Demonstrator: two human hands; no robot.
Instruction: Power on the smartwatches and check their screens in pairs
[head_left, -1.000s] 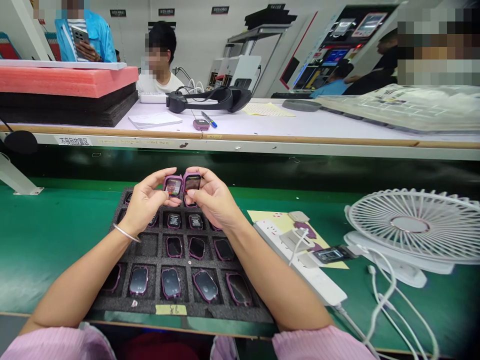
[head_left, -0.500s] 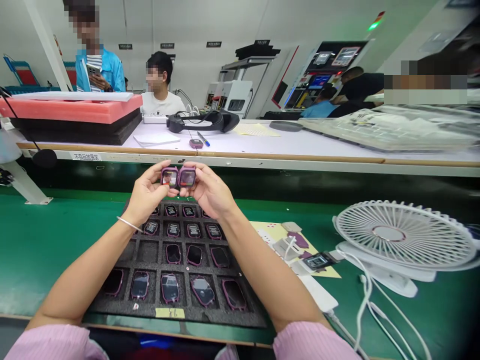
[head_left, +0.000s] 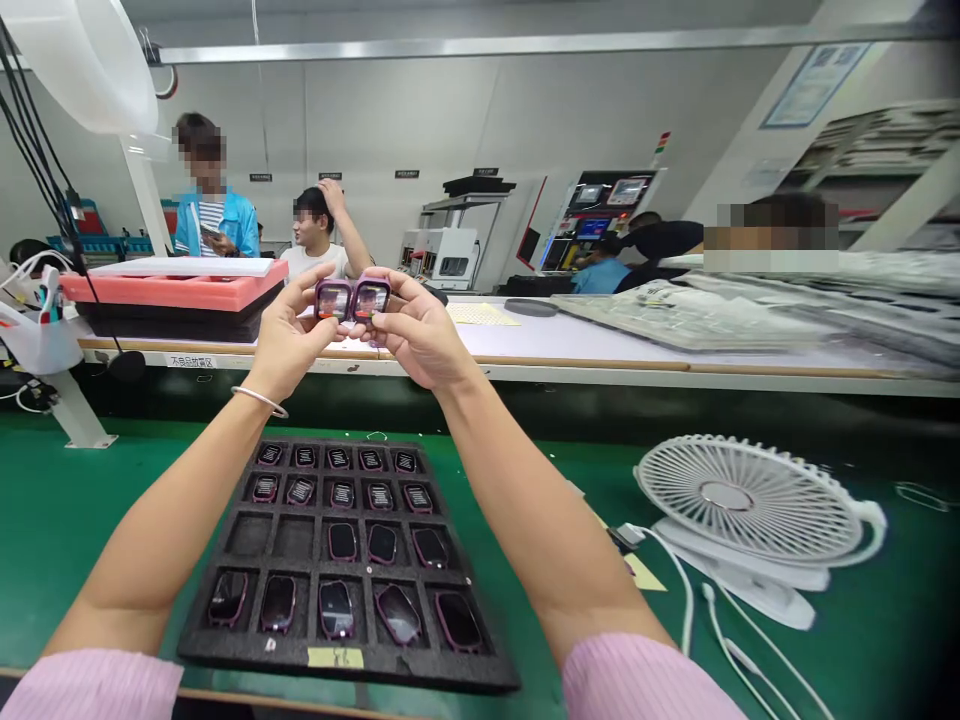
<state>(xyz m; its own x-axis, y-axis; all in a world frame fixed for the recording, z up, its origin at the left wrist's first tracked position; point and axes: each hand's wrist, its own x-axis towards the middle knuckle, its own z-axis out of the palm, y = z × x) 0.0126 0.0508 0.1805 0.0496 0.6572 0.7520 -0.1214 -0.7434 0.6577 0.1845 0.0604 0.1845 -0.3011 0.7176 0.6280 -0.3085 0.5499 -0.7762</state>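
Note:
My left hand [head_left: 289, 335] pinches a purple-framed smartwatch body [head_left: 332, 300] between thumb and fingers. A second one, a matching smartwatch body [head_left: 371, 299], is gripped in my right hand [head_left: 420, 335]. Both are held up side by side, screens toward me and lit with a picture, their near edges touching or almost so. Below my forearms lies a black foam tray [head_left: 352, 660] with rows of square pockets. Most pockets hold purple-framed watch bodies; the back rows show text on their screens, the front ones are dark. Two pockets at the left of the third row have no watch.
A white fan [head_left: 750, 500] with cables stands right on the green bench [head_left: 570, 660]. Behind my hands runs a raised shelf [head_left: 525, 345] with a red foam tray [head_left: 180, 285] at left and bagged material [head_left: 697, 310] at right. Several people are beyond.
My view has tilted up, and both hands have risen with the two watches to in front of the shelf. A seated person in white has raised a hand to their head.

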